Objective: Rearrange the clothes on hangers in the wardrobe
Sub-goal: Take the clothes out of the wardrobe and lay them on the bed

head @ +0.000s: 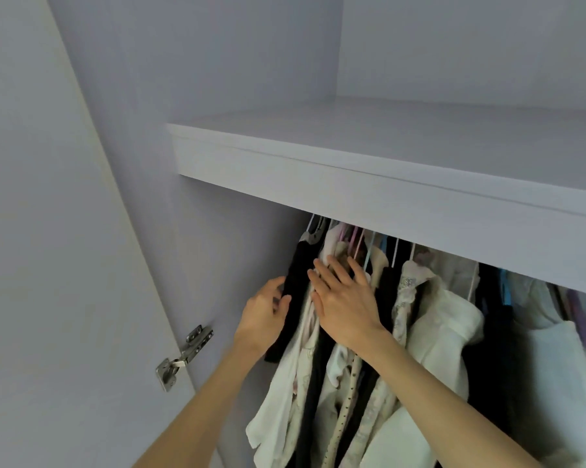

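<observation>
A row of clothes on hangers fills the space under a white shelf [369, 184]. At the left end hangs a black garment [300, 275]; my left hand [263, 319] curls its fingers and thumb around its edge. My right hand [344, 298] lies flat with fingers spread against a white garment [285, 376] and the ones beside it, holding nothing. Further right hang a cream collared shirt [443, 329] and more dark and pale clothes. Thin hanger hooks [359, 238] in pink, white and blue rise behind the shelf's front edge; the rail is hidden.
The wardrobe's left side wall [224, 265] stands close to the black garment. An open door [48, 265] is at the left, with a metal hinge [183, 356] low down. The compartment above the shelf shows only bare white panels.
</observation>
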`<state>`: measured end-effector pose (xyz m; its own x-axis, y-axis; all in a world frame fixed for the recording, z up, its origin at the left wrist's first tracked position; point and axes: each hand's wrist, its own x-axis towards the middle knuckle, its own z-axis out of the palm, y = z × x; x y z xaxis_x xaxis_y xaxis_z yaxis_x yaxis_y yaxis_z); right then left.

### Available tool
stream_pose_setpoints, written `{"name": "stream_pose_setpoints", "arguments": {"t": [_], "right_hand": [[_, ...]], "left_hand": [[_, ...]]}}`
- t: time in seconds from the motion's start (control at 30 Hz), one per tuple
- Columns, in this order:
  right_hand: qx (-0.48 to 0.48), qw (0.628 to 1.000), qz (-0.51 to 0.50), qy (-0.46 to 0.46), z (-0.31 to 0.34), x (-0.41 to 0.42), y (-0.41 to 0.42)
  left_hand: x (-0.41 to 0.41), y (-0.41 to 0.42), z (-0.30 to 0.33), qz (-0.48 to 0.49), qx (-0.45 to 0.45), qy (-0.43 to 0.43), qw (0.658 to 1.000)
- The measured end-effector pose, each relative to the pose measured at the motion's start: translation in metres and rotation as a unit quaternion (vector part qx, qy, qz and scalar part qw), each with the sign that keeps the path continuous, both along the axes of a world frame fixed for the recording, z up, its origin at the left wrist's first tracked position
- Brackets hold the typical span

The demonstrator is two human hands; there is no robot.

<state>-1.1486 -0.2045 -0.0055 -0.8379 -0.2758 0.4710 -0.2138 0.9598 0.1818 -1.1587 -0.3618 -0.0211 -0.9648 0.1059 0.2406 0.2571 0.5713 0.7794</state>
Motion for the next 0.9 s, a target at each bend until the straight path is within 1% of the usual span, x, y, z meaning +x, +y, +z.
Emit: {"name": "stream_pose_setpoints", "arguments": {"t": [0.13, 0.27, 0.33, 0.47, 0.57, 0.77, 0.9], "right_hand": [[0.005, 1.000, 0.006, 0.013, -0.005, 0.004, 0.013], [0.000, 1.000, 0.003, 0.017, -0.006, 0.008, 0.016], [0.004, 1.000, 0.001, 0.025, -0.007, 0.009, 0.017], [0.011, 1.000, -0.003, 0.029, -0.007, 0.008, 0.021], [0.015, 0.999, -0.006, 0.030, -0.008, 0.008, 0.021], [0.001, 1.000, -0.009, 0.018, -0.006, 0.008, 0.018], [-0.021, 1.000, -0.008, 0.014, -0.004, 0.009, 0.013]], "left_hand": [[-0.012, -0.010, 0.002, 0.030, -0.027, 0.020, 0.999], [-0.036, -0.001, 0.012, 0.016, -0.123, 0.082, 0.989], [-0.045, 0.009, 0.017, 0.025, -0.138, 0.087, 0.986], [-0.056, 0.021, 0.022, 0.057, -0.089, 0.095, 0.990], [-0.058, 0.020, 0.025, 0.058, -0.051, 0.117, 0.990], [-0.048, 0.002, 0.042, 0.055, -0.026, 0.168, 0.984], [-0.014, -0.010, 0.034, 0.042, -0.023, 0.151, 0.987]]}}
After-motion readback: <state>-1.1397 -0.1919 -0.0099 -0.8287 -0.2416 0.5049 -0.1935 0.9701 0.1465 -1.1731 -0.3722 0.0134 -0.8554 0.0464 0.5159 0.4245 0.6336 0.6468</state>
